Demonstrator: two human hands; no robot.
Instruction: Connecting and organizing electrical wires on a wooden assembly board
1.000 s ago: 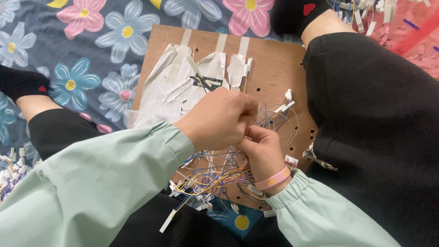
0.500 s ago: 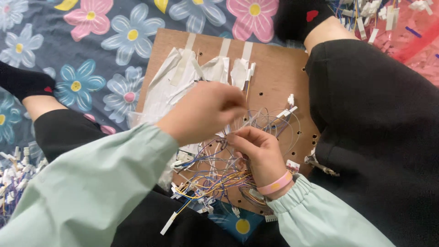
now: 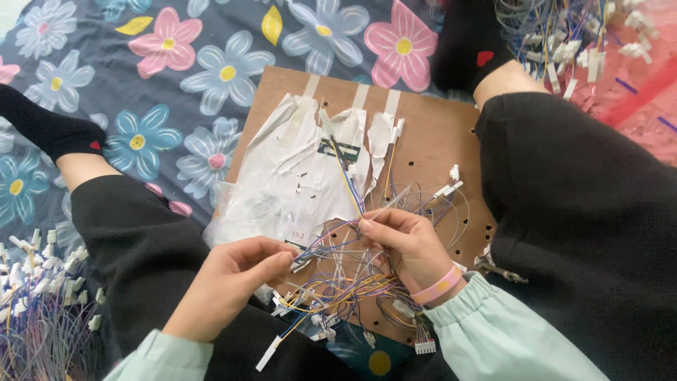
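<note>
A brown board (image 3: 430, 134) lies between my legs, with torn white paper (image 3: 296, 169) taped across it. On its lower part spreads a tangle of thin coloured wires (image 3: 345, 279) ending in small white connectors. My right hand (image 3: 405, 243) pinches a few wires that run up across the paper to a white connector (image 3: 326, 121). My left hand (image 3: 229, 282) sits at the board's lower left corner, its fingertips closed on wires at the edge of the tangle. A pink band circles my right wrist.
A flowered dark blue cloth (image 3: 176, 77) covers the floor. A heap of wires with white connectors (image 3: 35, 303) lies at the lower left. Another heap (image 3: 585, 42) lies on red material at the upper right. My black-trousered legs flank the board.
My left hand has drawn back from above the board's middle down to its lower left corner, uncovering the paper and wires. My right hand has stayed on the wires.
</note>
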